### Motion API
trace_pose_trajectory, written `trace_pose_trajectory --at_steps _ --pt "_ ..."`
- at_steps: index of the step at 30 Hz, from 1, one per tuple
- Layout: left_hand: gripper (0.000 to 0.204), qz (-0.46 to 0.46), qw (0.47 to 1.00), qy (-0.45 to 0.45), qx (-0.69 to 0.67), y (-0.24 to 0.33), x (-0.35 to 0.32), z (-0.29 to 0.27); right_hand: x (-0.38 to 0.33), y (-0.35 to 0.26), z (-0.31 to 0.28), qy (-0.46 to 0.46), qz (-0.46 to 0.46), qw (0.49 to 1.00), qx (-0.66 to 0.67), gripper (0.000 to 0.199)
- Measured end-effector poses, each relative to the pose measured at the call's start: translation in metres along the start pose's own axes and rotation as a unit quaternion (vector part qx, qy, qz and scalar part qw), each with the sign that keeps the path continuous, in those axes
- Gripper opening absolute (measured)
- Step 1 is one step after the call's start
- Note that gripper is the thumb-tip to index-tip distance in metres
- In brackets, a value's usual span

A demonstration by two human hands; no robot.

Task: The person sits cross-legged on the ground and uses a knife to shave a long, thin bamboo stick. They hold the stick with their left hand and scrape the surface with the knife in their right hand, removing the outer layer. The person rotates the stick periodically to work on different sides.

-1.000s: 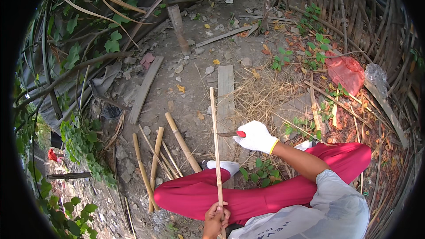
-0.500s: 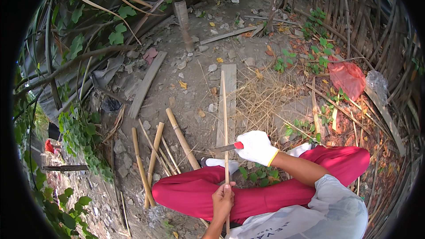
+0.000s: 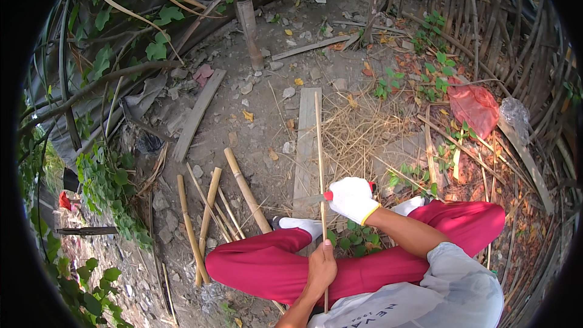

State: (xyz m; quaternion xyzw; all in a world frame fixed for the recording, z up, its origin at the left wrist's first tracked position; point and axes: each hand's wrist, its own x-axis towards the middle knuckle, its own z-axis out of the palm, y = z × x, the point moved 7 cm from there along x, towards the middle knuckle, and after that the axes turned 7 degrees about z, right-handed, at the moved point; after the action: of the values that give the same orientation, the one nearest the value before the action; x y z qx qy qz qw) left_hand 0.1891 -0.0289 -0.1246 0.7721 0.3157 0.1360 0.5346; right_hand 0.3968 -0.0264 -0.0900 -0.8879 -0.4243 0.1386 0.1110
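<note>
Bamboo strip held upright over the plank, between our knees.
We note left hand closed around its lower end; gloved right hand gripping a red-handled knife against it.

soft even daylight, sharp, fisheye-bent edges

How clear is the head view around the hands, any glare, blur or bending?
Head view: soft, even daylight, no glare or hard shadows; right hand in its white glove, bare left hand and the bamboo strip are sharp; the fisheye curves stalks near the rim, and a black border cuts off the corners.
</note>
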Motion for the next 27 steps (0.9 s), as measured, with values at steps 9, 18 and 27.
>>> trace_pose_trajectory --at_steps 9,18,27 --pt "0.044 -0.054 0.989 -0.022 0.138 0.02 -0.008 -0.016 0.019 0.002 0.013 0.013 0.01 1.0 -0.007 0.021" --pt "0.041 -0.032 0.979 -0.122 0.161 -0.006 -0.088 -0.009 0.084 0.123 -0.025 0.077 0.153 0.984 -0.056 0.023" --pt "0.046 0.019 0.853 -0.138 0.502 -0.126 -0.161 -0.072 0.123 0.21 -0.019 0.143 0.221 0.958 -0.117 0.021"
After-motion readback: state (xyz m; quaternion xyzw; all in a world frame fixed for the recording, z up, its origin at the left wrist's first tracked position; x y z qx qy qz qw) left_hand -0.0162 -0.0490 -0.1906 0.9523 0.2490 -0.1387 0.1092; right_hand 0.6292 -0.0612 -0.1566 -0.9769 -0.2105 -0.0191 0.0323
